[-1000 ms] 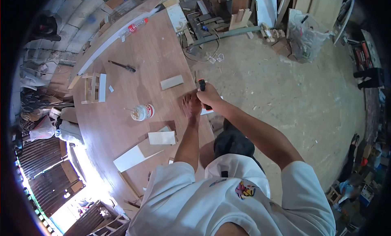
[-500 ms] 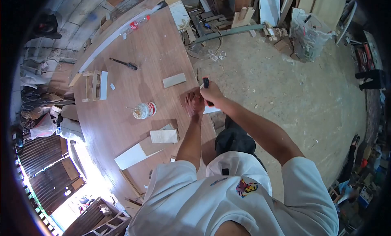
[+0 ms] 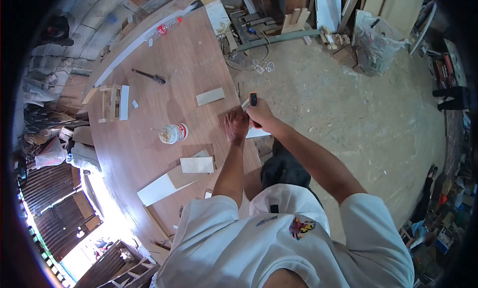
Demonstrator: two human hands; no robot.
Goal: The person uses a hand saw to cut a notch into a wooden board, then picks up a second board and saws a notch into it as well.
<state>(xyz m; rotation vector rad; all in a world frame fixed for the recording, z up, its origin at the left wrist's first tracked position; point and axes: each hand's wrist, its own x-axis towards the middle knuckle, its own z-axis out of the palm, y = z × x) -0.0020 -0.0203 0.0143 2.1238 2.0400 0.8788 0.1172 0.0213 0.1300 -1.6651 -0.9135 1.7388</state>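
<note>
At the table's right edge, my left hand (image 3: 236,125) lies palm down with its fingers stretched out, over a white board (image 3: 258,133) that juts past the edge. Right beside it, my right hand (image 3: 261,113) is closed around a tool with a black and orange handle (image 3: 253,98); its working end is hidden. A short pale wood block (image 3: 210,96) lies on the table beyond my left hand. To the left stands a white tub with a red label (image 3: 174,133), a stick leaning out of it.
On the brown table (image 3: 199,54) lie a dark slender tool (image 3: 149,76), a small wooden frame (image 3: 113,103), white board pieces (image 3: 197,164) and a bottle with a red label (image 3: 169,26). A clear plastic bag (image 3: 379,47) and wood offcuts stand along the far wall.
The whole view has shifted slightly. My right hand and the tool have moved only a little beside the left hand, which stays in place on the board.
</note>
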